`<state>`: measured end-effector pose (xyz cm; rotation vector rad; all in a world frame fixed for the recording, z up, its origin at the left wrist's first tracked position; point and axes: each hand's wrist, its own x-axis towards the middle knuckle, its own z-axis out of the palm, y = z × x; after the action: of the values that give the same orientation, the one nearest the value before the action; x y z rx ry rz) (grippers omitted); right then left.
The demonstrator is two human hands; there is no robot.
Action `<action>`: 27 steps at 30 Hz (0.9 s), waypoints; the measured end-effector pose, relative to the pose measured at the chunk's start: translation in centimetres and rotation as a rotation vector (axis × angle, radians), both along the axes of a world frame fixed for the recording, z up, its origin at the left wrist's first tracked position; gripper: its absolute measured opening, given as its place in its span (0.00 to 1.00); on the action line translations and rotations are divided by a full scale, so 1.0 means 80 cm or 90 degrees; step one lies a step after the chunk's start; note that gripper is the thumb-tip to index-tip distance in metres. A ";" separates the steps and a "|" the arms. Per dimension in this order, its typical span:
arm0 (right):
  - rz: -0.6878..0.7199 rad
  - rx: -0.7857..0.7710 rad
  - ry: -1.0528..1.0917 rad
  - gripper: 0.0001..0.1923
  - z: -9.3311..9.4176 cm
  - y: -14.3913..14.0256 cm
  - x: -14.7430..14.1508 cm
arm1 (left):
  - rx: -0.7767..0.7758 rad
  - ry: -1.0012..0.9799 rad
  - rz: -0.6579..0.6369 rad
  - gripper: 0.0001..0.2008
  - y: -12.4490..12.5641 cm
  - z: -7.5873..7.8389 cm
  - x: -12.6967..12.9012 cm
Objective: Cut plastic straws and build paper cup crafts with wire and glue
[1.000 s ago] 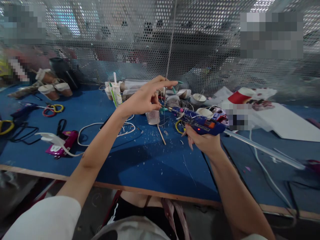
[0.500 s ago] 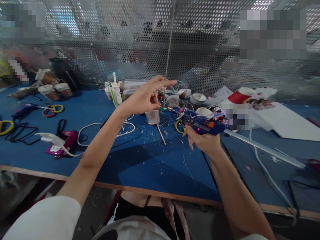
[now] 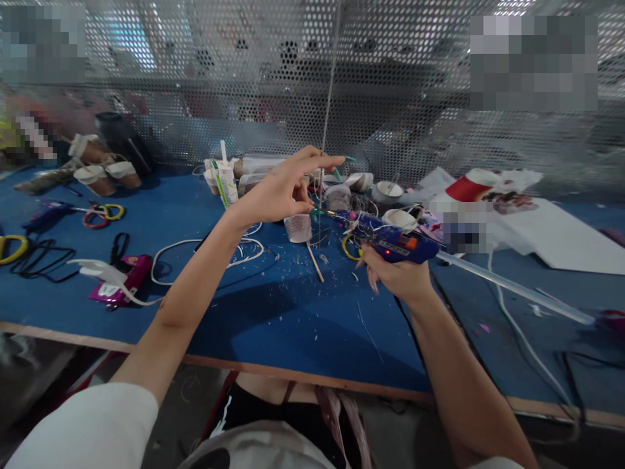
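Note:
My right hand [image 3: 395,275] grips a blue hot glue gun [image 3: 393,242] with a lit red light and a long clear glue stick [image 3: 512,286] trailing to the right. Its nozzle points left at a small teal piece [image 3: 318,212] pinched between thumb and finger of my left hand [image 3: 283,189], whose other fingers are spread out. A thin upright wire [image 3: 323,163] rises from that spot. Just below stands a small clear plastic cup [image 3: 298,228] on the blue table [image 3: 273,306].
Paper cups [image 3: 388,192] and tubes [image 3: 225,179] cluster at the back by a perforated metal screen [image 3: 312,85]. A pink glue gun [image 3: 122,277], white cable [image 3: 205,251], scissors [image 3: 105,213] and brown cups [image 3: 105,176] lie left. White sheets [image 3: 551,238] and a red cup [image 3: 466,189] lie right.

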<state>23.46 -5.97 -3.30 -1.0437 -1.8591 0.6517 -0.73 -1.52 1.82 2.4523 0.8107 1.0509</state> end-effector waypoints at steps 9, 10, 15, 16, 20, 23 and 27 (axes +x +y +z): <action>-0.007 0.001 0.007 0.21 0.000 0.002 -0.001 | -0.012 -0.002 -0.004 0.27 0.000 -0.001 -0.001; -0.010 0.005 0.017 0.20 -0.003 0.004 -0.001 | -0.012 -0.003 -0.004 0.27 0.000 -0.001 0.000; -0.070 0.003 0.029 0.20 -0.012 0.009 0.005 | -0.011 -0.007 -0.010 0.27 0.002 -0.003 0.000; -0.097 0.005 0.025 0.20 -0.011 0.008 0.008 | -0.012 -0.006 -0.012 0.27 0.002 -0.003 0.000; -0.239 0.018 -0.057 0.17 -0.002 -0.010 0.028 | -0.020 0.007 -0.013 0.29 0.002 -0.002 0.000; -0.380 0.117 -0.237 0.21 -0.004 -0.029 0.059 | -0.013 0.012 -0.008 0.30 0.002 -0.003 -0.001; -0.596 0.054 -0.448 0.31 -0.030 -0.041 0.123 | -0.023 0.012 -0.013 0.32 0.003 -0.006 -0.001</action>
<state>33.27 -9.29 -5.71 -2.0402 -1.6180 -0.3963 -0.77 -1.30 1.31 2.4383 0.8021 0.9997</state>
